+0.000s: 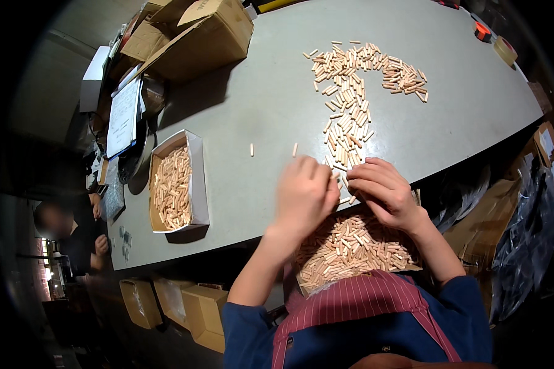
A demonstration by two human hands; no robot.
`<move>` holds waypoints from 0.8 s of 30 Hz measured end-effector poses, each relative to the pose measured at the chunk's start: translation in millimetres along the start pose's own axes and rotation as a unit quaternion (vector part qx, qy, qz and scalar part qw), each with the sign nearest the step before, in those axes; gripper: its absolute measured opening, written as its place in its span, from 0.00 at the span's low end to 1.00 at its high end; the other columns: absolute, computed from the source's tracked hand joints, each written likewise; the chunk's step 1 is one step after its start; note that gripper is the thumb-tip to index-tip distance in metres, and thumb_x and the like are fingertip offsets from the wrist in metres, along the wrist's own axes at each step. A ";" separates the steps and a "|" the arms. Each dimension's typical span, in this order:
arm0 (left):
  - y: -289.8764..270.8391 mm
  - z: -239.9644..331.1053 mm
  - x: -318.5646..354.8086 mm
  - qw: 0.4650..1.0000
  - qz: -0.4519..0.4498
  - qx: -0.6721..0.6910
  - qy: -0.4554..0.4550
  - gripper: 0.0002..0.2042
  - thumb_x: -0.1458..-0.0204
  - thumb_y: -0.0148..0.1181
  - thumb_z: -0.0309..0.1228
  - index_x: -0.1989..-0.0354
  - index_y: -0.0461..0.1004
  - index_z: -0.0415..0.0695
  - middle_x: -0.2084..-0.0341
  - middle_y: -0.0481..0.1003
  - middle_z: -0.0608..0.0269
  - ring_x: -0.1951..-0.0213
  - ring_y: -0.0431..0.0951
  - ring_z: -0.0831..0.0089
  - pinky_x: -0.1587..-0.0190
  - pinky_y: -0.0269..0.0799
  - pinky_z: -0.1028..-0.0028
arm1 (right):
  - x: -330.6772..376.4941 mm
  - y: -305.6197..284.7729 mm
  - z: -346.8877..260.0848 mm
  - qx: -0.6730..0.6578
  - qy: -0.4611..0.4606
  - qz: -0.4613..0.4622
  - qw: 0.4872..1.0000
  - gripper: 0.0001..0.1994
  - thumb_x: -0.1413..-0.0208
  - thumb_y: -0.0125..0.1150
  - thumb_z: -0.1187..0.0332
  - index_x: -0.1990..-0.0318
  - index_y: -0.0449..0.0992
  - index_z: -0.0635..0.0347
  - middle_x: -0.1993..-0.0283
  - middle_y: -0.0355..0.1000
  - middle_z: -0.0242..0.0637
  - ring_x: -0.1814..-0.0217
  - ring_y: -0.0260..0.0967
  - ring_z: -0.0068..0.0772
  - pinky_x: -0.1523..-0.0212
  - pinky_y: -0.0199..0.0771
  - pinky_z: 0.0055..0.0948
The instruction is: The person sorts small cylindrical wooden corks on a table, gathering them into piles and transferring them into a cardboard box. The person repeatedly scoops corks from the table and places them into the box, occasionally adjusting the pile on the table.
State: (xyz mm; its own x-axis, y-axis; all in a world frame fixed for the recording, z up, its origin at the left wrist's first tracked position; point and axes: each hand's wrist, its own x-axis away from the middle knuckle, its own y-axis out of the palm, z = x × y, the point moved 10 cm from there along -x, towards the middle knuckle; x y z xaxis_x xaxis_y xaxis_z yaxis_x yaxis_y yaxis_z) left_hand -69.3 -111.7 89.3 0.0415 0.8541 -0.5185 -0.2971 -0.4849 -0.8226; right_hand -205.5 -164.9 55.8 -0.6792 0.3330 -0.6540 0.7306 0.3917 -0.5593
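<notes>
Dowel-filled lap box (351, 249) under left hand (303, 195) and right hand (385, 192), fingers curled, perhaps pinching dowels (351, 117); white tray (197, 178) leftward.

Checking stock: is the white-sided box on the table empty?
No, the white-sided box on the grey table holds a layer of wooden dowel pins.

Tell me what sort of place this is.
Probably a small workshop or packing room for hand sorting. Wooden dowel pins lie strewn over a grey table, more fill a shallow white box, and cardboard cartons stand about. Both hands work at the pile's near end.
</notes>
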 end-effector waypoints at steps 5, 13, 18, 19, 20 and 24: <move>-123.7 -110.2 32.5 0.948 0.176 -0.107 -0.244 0.06 0.42 0.66 0.29 0.63 0.82 0.40 0.66 0.79 0.56 0.60 0.77 0.58 0.52 0.72 0.59 | 8.0 -18.7 12.1 0.007 0.057 0.060 0.997 0.21 0.50 0.62 0.85 0.47 0.82 0.67 0.41 0.79 0.49 0.38 0.76 0.54 0.31 0.73 0.48; -150.2 -144.3 64.7 0.920 0.131 -0.325 -0.174 0.16 0.37 0.63 0.30 0.43 0.81 0.39 0.44 0.76 0.44 0.35 0.69 0.47 0.31 0.63 0.51 | 9.5 -23.4 22.0 -0.057 0.138 0.097 0.984 0.21 0.46 0.59 0.87 0.43 0.80 0.68 0.39 0.78 0.50 0.38 0.78 0.52 0.34 0.75 0.40; -27.1 -175.1 35.4 0.972 -0.022 -0.013 -0.235 0.25 0.29 0.51 0.36 0.30 0.68 0.32 0.27 0.63 0.36 0.25 0.60 0.39 0.24 0.54 0.50 | 11.4 -39.7 27.9 -0.010 0.166 0.159 0.973 0.19 0.40 0.55 0.86 0.41 0.78 0.69 0.40 0.78 0.52 0.38 0.78 0.51 0.38 0.77 0.36; -8.0 -185.2 37.9 0.968 -0.039 0.014 -0.246 0.27 0.28 0.49 0.38 0.28 0.66 0.31 0.25 0.61 0.35 0.24 0.58 0.39 0.23 0.53 0.50 | 12.5 -41.3 32.1 -0.006 0.178 0.152 0.972 0.19 0.40 0.56 0.86 0.42 0.78 0.69 0.40 0.78 0.52 0.38 0.79 0.50 0.39 0.77 0.36; 1.7 -178.8 34.3 0.973 -0.059 0.020 -0.222 0.27 0.28 0.48 0.38 0.28 0.64 0.30 0.25 0.61 0.35 0.23 0.57 0.39 0.22 0.51 0.50 | 16.1 -45.1 36.9 -0.001 0.194 0.149 0.970 0.19 0.40 0.56 0.86 0.42 0.78 0.69 0.41 0.78 0.52 0.39 0.79 0.50 0.39 0.77 0.36; 25.9 -121.1 25.0 0.979 -0.141 0.073 -0.128 0.28 0.26 0.45 0.39 0.25 0.61 0.32 0.24 0.59 0.37 0.21 0.53 0.43 0.19 0.45 0.53 | 13.9 -39.3 36.7 0.044 0.170 0.119 0.977 0.17 0.41 0.58 0.84 0.45 0.79 0.66 0.44 0.79 0.51 0.41 0.79 0.52 0.39 0.78 0.38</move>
State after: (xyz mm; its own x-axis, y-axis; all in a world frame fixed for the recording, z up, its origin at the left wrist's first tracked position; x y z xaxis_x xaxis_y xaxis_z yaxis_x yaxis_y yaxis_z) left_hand 39.6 -125.8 26.7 -0.0925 0.9784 -0.1847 -0.4429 -0.2066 -0.8725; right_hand -241.1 -207.1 50.0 -0.4618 0.6778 -0.5721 0.8641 0.1984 -0.4625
